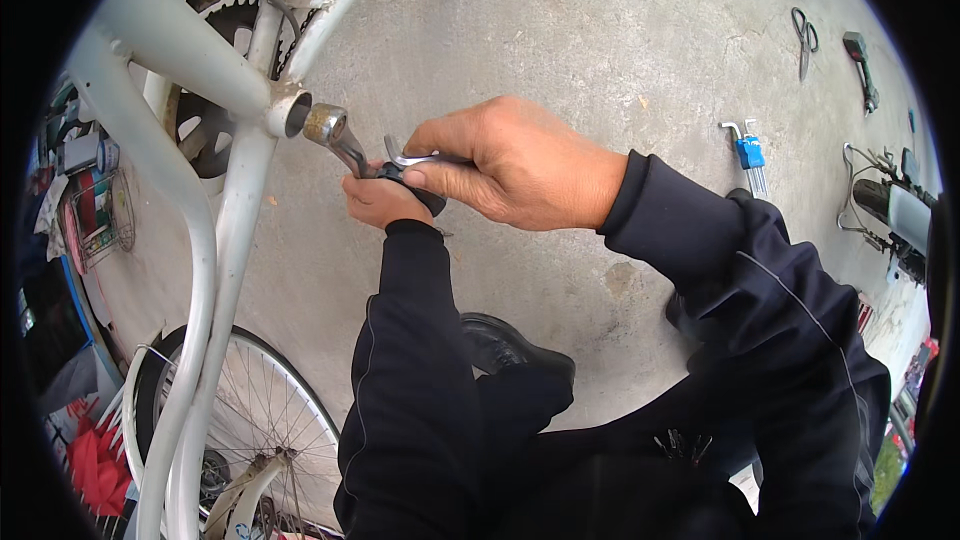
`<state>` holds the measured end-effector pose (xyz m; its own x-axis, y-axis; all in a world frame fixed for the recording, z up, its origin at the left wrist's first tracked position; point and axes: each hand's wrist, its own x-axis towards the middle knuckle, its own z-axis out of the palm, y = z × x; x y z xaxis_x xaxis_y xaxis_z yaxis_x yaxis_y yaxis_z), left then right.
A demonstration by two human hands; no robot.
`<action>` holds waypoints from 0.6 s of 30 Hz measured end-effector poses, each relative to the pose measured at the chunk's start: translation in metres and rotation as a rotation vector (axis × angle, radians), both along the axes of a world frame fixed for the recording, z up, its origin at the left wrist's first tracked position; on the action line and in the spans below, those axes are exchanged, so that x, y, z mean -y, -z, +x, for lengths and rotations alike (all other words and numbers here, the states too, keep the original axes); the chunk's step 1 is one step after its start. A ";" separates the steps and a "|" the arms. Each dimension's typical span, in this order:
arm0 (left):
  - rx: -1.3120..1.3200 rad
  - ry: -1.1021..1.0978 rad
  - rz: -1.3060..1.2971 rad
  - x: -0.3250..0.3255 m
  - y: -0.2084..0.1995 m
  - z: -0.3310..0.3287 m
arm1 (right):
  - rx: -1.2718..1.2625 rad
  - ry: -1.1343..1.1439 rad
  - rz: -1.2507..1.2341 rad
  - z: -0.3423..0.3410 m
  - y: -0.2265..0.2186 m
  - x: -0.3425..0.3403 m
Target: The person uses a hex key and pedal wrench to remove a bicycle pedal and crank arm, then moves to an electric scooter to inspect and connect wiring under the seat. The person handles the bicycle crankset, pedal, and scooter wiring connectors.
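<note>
My right hand [510, 162] pinches a silver L-shaped hex key [412, 156] between thumb and fingers, its bent end pointing up. Just below it, my left hand [385, 202] is closed around a metal part [348, 145] with a worn, round chrome head and a black lower end. The key lies over that black end; whether it sits in a bolt there is hidden. The chrome head is close to the open tube end [294, 113] of a white bicycle frame [185, 40]. My left fingers are partly covered by the part and my right hand.
A spoked wheel [262, 380] and chainring [235, 25] flank the frame. On the concrete floor at right lie a blue holder of hex keys [750, 152], scissors [804, 45] and a black tool [862, 70]. Another bicycle [905, 215] stands at far right; my shoe [515, 345] is below.
</note>
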<state>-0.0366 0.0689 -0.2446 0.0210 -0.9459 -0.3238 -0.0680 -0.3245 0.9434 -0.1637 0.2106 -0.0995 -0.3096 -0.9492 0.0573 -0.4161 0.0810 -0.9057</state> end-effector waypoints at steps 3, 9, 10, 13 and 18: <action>-0.044 -0.036 0.000 -0.003 -0.005 -0.004 | -0.460 -0.030 -0.089 -0.010 -0.013 0.004; -0.028 -0.039 -0.014 -0.002 -0.008 -0.008 | -1.010 -0.179 -0.067 -0.030 -0.025 0.030; -0.020 -0.039 -0.008 -0.001 -0.006 -0.007 | -1.048 -0.181 -0.094 -0.032 -0.027 0.034; 0.001 -0.047 -0.003 0.003 0.002 -0.005 | -1.138 -0.210 -0.107 -0.039 -0.032 0.042; 0.038 -0.039 0.008 0.003 0.007 -0.004 | -1.164 -0.279 -0.078 -0.042 -0.044 0.048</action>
<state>-0.0402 0.0658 -0.2515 0.0700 -0.9415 -0.3295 -0.0908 -0.3350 0.9378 -0.2055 0.1624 -0.0555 0.1823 -0.9567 0.2269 -0.9831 -0.1809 0.0273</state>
